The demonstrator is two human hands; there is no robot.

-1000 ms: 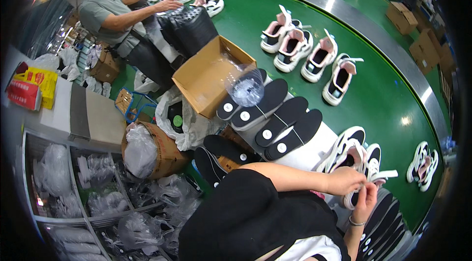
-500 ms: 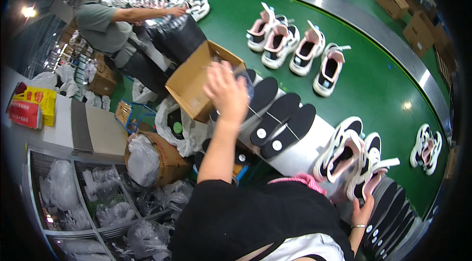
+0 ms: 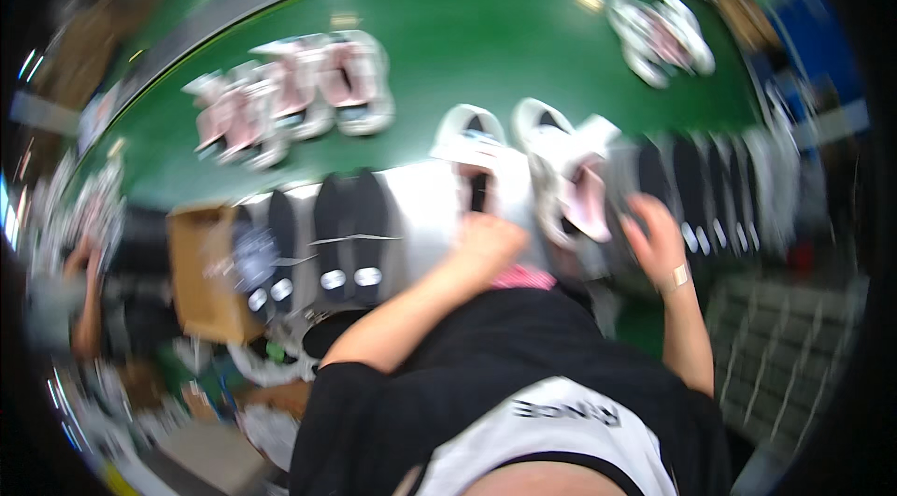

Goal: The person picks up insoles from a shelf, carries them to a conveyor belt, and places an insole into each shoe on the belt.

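ok so the frame is pretty smeared, bear with me; my left hand sits on the near end of a white sneaker at the edge of the green conveyor belt, and its fingers are curled under so I can't tell whether they're pinching anything; my right hand is just beside the second white sneaker, the one with the pink lining, fingers spread a bit and touching its side as far as I can make out.

Counting: two white sneakers right in front of me; a cluster of about three or four pink-and-white sneakers further left on the belt, too blurred to be exact; one more pair far right; two black insoles lying side by side near my left arm; a row of dark insoles to the right, several, can't count them.

Containers: one brown cardboard box on the left, with another black insole or two lying across its edge; what's inside is hidden.
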